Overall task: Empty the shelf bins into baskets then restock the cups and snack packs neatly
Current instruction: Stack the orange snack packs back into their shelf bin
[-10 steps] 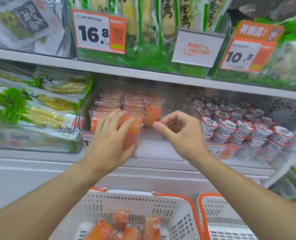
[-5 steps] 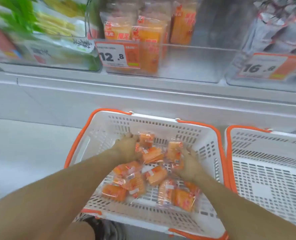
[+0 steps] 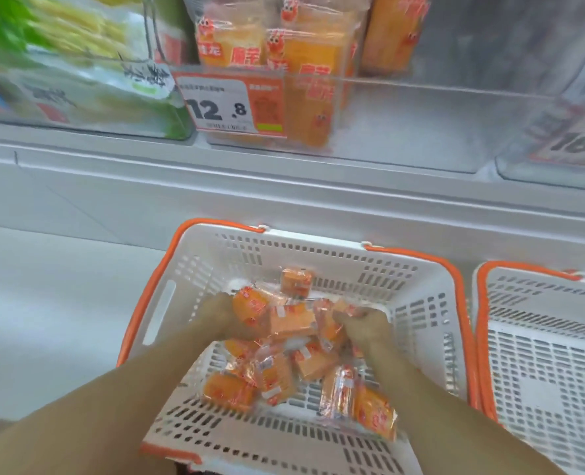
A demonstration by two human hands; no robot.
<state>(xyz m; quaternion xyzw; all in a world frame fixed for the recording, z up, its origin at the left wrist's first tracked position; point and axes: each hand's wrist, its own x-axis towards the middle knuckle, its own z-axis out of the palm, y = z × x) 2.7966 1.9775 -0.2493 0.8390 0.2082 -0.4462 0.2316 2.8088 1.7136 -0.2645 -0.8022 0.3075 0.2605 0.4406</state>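
Observation:
A white basket with an orange rim (image 3: 284, 250) stands on the floor below the shelf and holds several orange snack packs (image 3: 277, 378). Both my hands are inside it. My left hand (image 3: 221, 318) grips an orange pack at its fingertips. My right hand (image 3: 364, 325) is curled round more packs, and a small bunch is gathered between the two hands. Above, the clear shelf bin (image 3: 404, 132) still has a few upright orange packs (image 3: 313, 60) at its left side. The cups are out of view.
A second white basket (image 3: 541, 303) stands to the right, touching the first. A 12.8 price tag (image 3: 222, 104) hangs on the bin front. Left of it is a bin of green and yellow packs (image 3: 78, 80). A blurred bin with a 16 tag (image 3: 572, 145) is at the right.
My hands left the shelf bin with orange packs and came down into the left basket. My view dropped from the shelves to the baskets and has since moved in closer.

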